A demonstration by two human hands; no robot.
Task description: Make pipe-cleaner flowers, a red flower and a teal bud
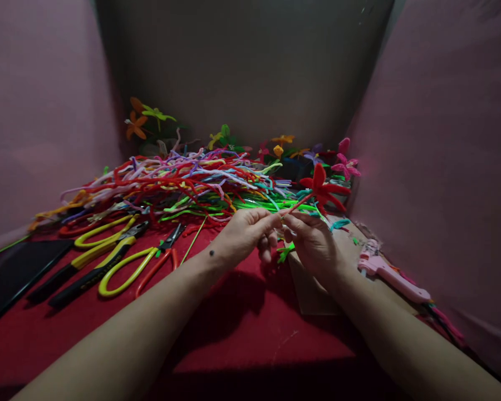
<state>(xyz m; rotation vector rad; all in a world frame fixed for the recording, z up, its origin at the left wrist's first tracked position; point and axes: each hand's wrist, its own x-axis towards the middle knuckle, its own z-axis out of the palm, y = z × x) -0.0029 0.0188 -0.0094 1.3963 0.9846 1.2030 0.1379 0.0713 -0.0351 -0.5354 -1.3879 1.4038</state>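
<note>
A red pipe-cleaner flower [326, 191] with a thin red stem slants up to the right above the table. My left hand [253, 231] pinches the lower stem between thumb and fingertips. Right beside it, my right hand [313, 245] has its fingers closed at the same stem, the two sets of fingertips nearly touching. A small green pipe-cleaner piece [285, 253] shows just below the fingers; whether it joins the stem I cannot tell. The exact grip of the right fingertips is partly hidden.
Behind my hands lies a heap of colored pipe cleaners [183, 184]. Pliers [96, 262] and yellow- and red-handled scissors [129, 273] lie at left by a black flat object [20, 273]. At right, a pink glue gun [392, 270] rests near cardboard [317, 289]. Finished flowers [137, 123] stand behind.
</note>
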